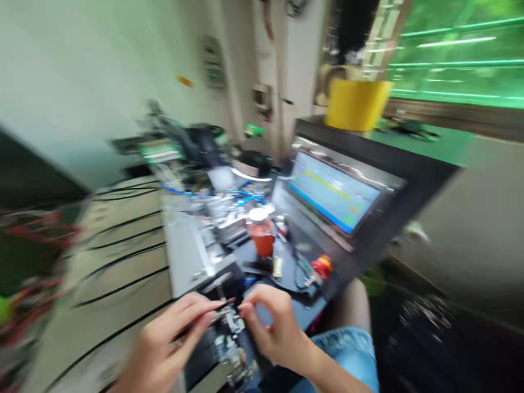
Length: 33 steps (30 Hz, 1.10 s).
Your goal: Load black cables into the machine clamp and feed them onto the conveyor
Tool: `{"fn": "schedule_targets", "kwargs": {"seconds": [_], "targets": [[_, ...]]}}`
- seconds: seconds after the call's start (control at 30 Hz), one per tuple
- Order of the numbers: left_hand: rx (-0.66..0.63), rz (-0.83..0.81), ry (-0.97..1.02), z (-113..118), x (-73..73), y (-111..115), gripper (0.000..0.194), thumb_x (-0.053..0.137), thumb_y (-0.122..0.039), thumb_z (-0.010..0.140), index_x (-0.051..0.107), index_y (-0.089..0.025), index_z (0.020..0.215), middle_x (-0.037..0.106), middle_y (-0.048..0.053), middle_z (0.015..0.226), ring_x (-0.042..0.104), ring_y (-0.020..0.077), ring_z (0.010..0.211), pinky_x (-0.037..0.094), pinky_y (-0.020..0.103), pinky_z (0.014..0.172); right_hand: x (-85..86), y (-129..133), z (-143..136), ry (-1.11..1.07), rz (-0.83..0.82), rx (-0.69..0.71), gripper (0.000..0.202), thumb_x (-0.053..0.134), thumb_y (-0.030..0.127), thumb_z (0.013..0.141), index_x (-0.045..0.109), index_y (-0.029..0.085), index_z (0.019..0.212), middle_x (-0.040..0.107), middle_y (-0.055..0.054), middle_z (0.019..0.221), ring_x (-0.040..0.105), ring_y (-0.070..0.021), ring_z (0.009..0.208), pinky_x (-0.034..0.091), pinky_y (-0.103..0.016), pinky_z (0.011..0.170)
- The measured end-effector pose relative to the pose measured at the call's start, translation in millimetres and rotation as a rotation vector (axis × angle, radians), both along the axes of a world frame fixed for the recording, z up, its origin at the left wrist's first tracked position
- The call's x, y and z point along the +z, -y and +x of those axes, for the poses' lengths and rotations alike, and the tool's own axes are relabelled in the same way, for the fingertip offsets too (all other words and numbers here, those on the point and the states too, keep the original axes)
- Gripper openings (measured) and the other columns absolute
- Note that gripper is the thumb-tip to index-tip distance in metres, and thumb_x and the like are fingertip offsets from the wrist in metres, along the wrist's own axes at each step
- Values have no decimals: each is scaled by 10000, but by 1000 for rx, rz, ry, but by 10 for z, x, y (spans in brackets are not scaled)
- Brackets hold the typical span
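Observation:
My left hand (172,335) is at the lower middle, its thumb and fingers pinched round the end of a thin dark cable (226,303). Just to its right, my right hand (276,327) has thumb and forefinger pressed together; whatever lies between them is too small and blurred to make out. Below and between both hands sits a small metal mechanism (233,344) with silvery and brass-coloured parts. Motion blur softens the whole view.
A tilted screen (333,191) stands at the right, with a yellow container (358,103) above it. Beyond the hands are an orange-red bottle (262,237) and a red-yellow object (322,266). Black cables (123,268) cross the beige surface at the left.

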<state>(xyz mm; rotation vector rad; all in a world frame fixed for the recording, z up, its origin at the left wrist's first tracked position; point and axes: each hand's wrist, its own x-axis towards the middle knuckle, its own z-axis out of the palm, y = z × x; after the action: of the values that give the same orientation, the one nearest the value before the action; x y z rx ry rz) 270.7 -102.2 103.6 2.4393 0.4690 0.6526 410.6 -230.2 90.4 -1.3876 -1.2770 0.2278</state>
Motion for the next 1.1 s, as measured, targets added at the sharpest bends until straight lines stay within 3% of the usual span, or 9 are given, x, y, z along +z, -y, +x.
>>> {"fn": "schedule_targets", "kwargs": {"seconds": [0.1, 0.2, 0.37, 0.53, 0.63, 0.73, 0.83, 0.93, 1.1], "targets": [[53, -130, -59, -26, -34, 43, 207, 506, -320, 913, 678, -208, 883, 650, 13, 800, 622, 140, 745, 505, 203, 673, -326, -82, 118, -192, -85, 24, 127, 497, 223, 916, 613, 174, 897, 661, -47, 821, 627, -156, 765, 489, -241, 704], [96, -216, -45, 51, -138, 130, 206, 495, -278, 912, 676, -187, 869, 639, 25, 802, 601, 135, 728, 474, 204, 657, -490, -106, 91, -313, -125, 129, 121, 523, 260, 909, 614, 181, 912, 665, -47, 830, 636, -161, 757, 500, -234, 680], [20, -177, -107, -5, -139, 164, 233, 480, -274, 926, 667, -173, 830, 590, 24, 770, 552, 116, 675, 405, 199, 602, -455, -72, 36, -310, -193, 152, 237, 531, 294, 901, 587, 173, 704, 578, -6, 645, 532, -133, 603, 423, -221, 559], [-241, -80, -349, -154, 12, 57, 189, 500, -218, 916, 645, -193, 796, 578, -3, 775, 520, 103, 660, 356, 205, 596, -362, -55, 163, -119, -377, 478, 226, 594, 244, 857, 573, 175, 643, 525, 30, 577, 444, -108, 551, 349, -220, 535], [-139, -119, -293, -148, -11, 71, 206, 471, -225, 927, 623, -182, 794, 566, 3, 769, 516, 113, 678, 361, 216, 620, -391, -94, 101, -132, -293, 352, 236, 561, 253, 883, 566, 178, 660, 511, 28, 582, 422, -107, 538, 326, -227, 517], [28, -225, -138, -70, -87, 141, 255, 441, -266, 937, 603, -163, 768, 542, 12, 734, 510, 125, 679, 375, 227, 634, -489, -168, -54, -138, -64, 119, 193, 519, 222, 905, 569, 179, 723, 520, 13, 613, 426, -113, 540, 321, -235, 511], [94, -327, -68, -4, -139, 203, 291, 428, -305, 940, 588, -160, 746, 529, 11, 709, 498, 127, 660, 376, 227, 613, -593, -233, -185, -105, 96, -7, 152, 488, 162, 905, 547, 182, 766, 532, 3, 640, 449, -118, 555, 332, -238, 525], [119, -355, -85, 3, -161, 200, 300, 430, -327, 935, 591, -163, 742, 545, 11, 710, 506, 130, 663, 382, 226, 619, -639, -256, -213, -88, 46, -36, 205, 458, 163, 913, 506, 187, 715, 488, 13, 614, 435, -115, 538, 323, -237, 515], [199, -267, -247, -42, -193, 68, 317, 389, -296, 939, 605, -174, 742, 609, 16, 749, 550, 147, 705, 385, 246, 674, -621, -211, -64, -132, -137, 37, 260, 449, 243, 935, 515, 185, 691, 470, 22, 596, 425, -110, 521, 323, -232, 502]]}}
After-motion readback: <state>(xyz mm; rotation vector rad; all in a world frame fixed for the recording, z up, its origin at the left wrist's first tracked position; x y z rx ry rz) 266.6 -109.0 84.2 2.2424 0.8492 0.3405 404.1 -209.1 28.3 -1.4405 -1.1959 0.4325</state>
